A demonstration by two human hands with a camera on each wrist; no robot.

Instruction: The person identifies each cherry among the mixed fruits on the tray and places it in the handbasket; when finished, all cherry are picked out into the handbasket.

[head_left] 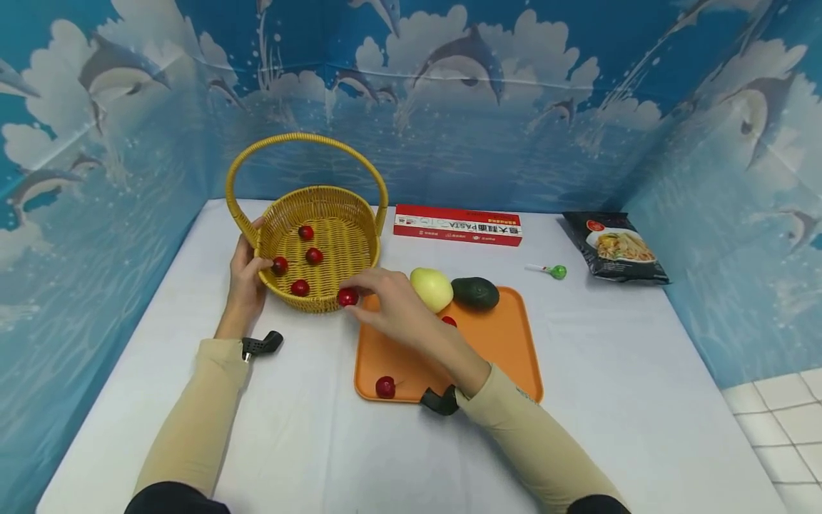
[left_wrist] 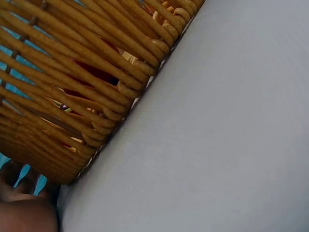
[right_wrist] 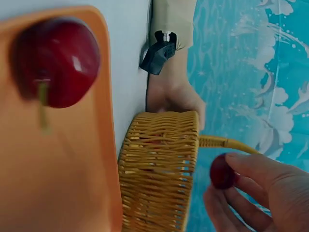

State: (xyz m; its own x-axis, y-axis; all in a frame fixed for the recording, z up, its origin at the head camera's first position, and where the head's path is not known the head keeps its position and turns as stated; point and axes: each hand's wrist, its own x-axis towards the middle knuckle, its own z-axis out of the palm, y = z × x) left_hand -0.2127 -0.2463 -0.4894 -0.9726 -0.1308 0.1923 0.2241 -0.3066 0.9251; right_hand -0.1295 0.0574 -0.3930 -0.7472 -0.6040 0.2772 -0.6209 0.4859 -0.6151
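Note:
A yellow wicker basket (head_left: 308,303) with a tall handle stands at the left, with several dark red cherries (head_left: 314,255) inside. My left hand (head_left: 246,278) grips its left side, thumb at the rim and the other fingers outside; in the left wrist view only a few fingers show beside the weave. My right hand (head_left: 392,303) pinches a cherry (right_wrist: 222,171) between thumb and fingers, just by the basket's front right rim. Under the right forearm lies an orange tray (head_left: 507,350). One cherry (head_left: 385,387) sits at its front left corner, and another (head_left: 449,321) is partly hidden behind the right hand.
A pale yellow-green fruit (head_left: 432,289) and a dark green avocado (head_left: 475,293) lie at the tray's back edge. Behind them is a red pasta box (head_left: 457,225). Farther right are a green lollipop (head_left: 557,272) and a black food packet (head_left: 616,246). Dolphin-print cloth walls surround the white table.

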